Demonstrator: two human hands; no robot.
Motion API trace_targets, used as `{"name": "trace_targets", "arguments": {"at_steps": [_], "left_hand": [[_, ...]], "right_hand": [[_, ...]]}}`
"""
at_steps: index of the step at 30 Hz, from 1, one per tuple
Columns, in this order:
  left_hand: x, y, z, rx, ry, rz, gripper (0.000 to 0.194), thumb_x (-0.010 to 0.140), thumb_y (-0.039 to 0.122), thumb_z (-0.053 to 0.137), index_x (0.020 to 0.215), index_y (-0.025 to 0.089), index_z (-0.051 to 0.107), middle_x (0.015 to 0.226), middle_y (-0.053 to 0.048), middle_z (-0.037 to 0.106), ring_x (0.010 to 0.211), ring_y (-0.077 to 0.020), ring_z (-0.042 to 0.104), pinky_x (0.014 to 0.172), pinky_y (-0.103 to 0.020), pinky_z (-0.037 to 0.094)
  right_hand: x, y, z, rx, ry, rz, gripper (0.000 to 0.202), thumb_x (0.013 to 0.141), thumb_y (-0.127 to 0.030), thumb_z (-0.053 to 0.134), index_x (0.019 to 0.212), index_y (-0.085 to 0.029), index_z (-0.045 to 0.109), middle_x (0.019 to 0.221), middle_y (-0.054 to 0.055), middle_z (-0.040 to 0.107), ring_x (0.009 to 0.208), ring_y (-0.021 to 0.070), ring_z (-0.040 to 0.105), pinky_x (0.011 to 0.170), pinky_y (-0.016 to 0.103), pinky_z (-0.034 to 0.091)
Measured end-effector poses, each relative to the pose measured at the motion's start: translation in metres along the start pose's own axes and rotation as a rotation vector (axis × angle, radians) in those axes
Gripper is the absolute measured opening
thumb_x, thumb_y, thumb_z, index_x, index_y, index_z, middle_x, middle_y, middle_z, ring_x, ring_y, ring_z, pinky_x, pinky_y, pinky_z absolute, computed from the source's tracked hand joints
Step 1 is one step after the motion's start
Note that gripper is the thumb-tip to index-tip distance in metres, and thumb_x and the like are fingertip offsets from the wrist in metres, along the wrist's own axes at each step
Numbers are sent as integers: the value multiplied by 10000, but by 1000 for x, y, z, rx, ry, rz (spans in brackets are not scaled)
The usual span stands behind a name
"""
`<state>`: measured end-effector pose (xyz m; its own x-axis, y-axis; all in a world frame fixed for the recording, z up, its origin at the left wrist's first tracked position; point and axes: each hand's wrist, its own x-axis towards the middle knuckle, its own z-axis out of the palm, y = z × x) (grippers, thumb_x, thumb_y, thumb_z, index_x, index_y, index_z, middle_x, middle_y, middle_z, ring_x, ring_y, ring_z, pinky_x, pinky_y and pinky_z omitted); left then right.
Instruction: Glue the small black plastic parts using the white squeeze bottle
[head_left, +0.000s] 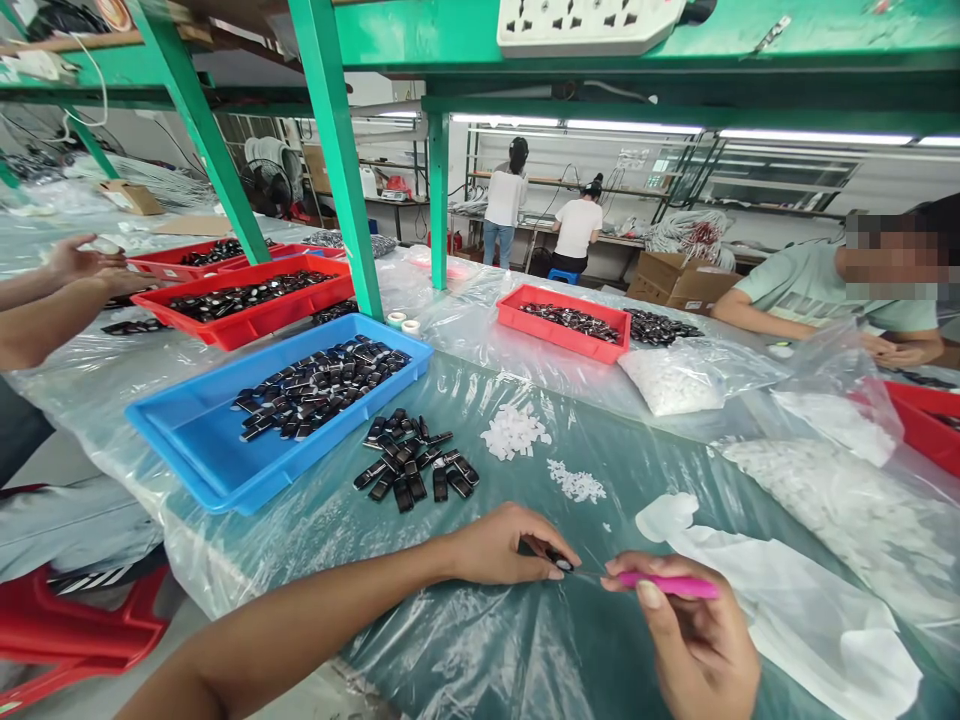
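My left hand (pixel 510 548) is closed on a small black part (pixel 553 558) with a round pale spot, just above the plastic-covered table. In my right hand (pixel 694 625) is a pink-handled tool (pixel 667 583), whose thin metal tip points left and reaches the black part or ends close beside it. Beyond my left hand lies a loose pile of black parts (pixel 409 465). Two small heaps of white pieces, one larger (pixel 515 431) and one finer (pixel 576 481), lie ahead of my hands.
A blue tray (pixel 187 455) of black parts stands at the left, with a red tray (pixel 247 335) behind it. Another red tray (pixel 564 340) stands farther back. Bags of white pieces (pixel 675 385) and white sheeting (pixel 795 600) lie right. Other people sit nearby. Green posts (pixel 341 150) rise ahead.
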<state>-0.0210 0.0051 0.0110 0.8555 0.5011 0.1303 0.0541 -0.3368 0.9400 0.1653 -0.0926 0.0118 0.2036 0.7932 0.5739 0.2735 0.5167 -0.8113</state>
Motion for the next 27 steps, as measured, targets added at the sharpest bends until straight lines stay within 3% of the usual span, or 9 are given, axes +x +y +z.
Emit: {"name": "trace_targets", "arguments": {"at_steps": [9, 18, 27], "left_hand": [[1, 1, 1, 8, -5, -12, 262, 818, 268, 581, 1060, 206, 661, 1029, -64, 673, 910, -188, 634, 794, -268, 509], [1, 1, 1, 16, 28, 27, 275, 817, 286, 582, 1051, 167, 663, 1008, -91, 676, 909, -199, 637, 806, -276, 507], [1, 2, 1, -20, 40, 9, 281, 813, 271, 586, 1049, 139, 661, 1005, -98, 672, 905, -189, 639, 805, -258, 514]], "right_hand": [[-1, 1, 0, -73, -53, -63, 148, 822, -109, 513, 933, -205, 528, 830, 56, 662, 696, 186, 672, 607, 327, 558], [-4, 1, -7, -225, -182, -333, 334, 747, -4, 539, 1005, -216, 518, 870, 63, 687, 781, 204, 676, 635, 327, 566], [-3, 1, -8, -282, -223, -442, 449, 702, 35, 558, 1064, -225, 507, 870, 52, 681, 809, 198, 671, 626, 304, 562]]}}
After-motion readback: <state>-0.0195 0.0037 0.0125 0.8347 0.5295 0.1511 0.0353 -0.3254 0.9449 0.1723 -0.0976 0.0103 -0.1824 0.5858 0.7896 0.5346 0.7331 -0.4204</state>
